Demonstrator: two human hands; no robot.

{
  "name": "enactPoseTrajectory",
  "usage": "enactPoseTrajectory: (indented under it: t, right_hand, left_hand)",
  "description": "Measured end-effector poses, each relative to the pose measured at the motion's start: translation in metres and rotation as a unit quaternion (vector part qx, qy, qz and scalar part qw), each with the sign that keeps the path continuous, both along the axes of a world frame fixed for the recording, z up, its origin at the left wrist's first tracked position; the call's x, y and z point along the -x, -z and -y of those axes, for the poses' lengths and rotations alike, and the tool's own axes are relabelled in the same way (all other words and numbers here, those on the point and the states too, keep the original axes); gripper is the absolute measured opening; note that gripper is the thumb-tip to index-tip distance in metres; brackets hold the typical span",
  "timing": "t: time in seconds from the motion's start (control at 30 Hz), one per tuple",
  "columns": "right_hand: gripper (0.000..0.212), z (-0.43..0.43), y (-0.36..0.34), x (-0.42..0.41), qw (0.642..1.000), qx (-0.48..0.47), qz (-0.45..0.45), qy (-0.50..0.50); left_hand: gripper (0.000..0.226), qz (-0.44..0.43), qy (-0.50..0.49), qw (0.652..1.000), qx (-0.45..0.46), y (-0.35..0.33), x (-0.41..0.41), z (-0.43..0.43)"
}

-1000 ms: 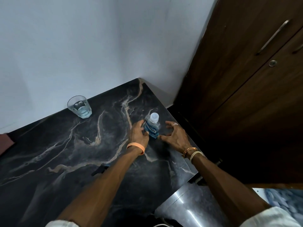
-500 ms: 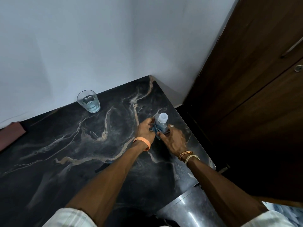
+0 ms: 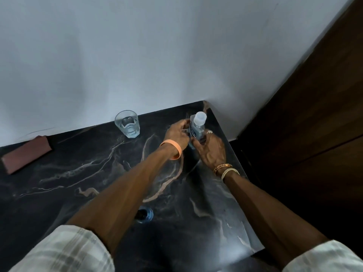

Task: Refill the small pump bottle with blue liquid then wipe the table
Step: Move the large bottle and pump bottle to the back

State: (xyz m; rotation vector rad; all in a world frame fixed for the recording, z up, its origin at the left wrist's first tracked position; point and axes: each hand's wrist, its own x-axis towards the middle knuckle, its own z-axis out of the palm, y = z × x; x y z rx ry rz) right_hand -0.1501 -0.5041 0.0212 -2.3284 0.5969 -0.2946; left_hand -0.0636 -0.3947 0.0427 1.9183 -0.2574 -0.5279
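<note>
Worktop [image 3: 82, 185]: black stone with pale and rust veins, set in a corner between a white wall [image 3: 137, 55] and a dark wooden cabinet [image 3: 314, 124] on the right.

Glass tumbler [image 3: 127, 124]: clear, upright, at the far edge against the wall, left of the bottle and apart from it.

Reddish-brown block [image 3: 26, 154]: lying flat at the far left, by the wall.

Small blue and dark item [image 3: 145, 214]: near the middle of the worktop, mostly hidden under the left forearm; what it is cannot be told.

Blue bottle [image 3: 197, 128]: at the far right corner of the worktop. Long axis close to upright, leaning a little; its white cap [image 3: 200, 117] points up and away toward the wall. Blue liquid and a label show through the body. The base is hidden behind the hands, so contact with the worktop cannot be told.

Left hand [image 3: 177, 132]: orange wristband; fingers curled against the bottle's left side at the label, gripping it.

Right hand [image 3: 211, 152]: bracelets at the wrist, ring on one finger; fingers curled round the bottle's lower body from the near right side.
</note>
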Motion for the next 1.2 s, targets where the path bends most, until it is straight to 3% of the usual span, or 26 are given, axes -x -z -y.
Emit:
enactPoseTrajectory:
  t: [0.2,0.57,1.2]
  right_hand:
    - [0.035,0.004,0.009,-0.061,1.0,0.02,-0.005,-0.021]
    - [0.031,0.012,0.035,-0.124,1.0,0.014,-0.002,-0.028]
    - [0.034,0.011,0.044,-0.146,0.999,0.007,-0.014,-0.033]
  left_hand:
    - [0.059,-0.046,-0.025,0.999,0.016,0.0,-0.053,-0.002]
    - [0.06,-0.16,-0.103,0.973,0.129,0.008,-0.1,0.003]
    - [0.064,-0.168,-0.126,0.967,0.143,0.029,-0.119,0.005]
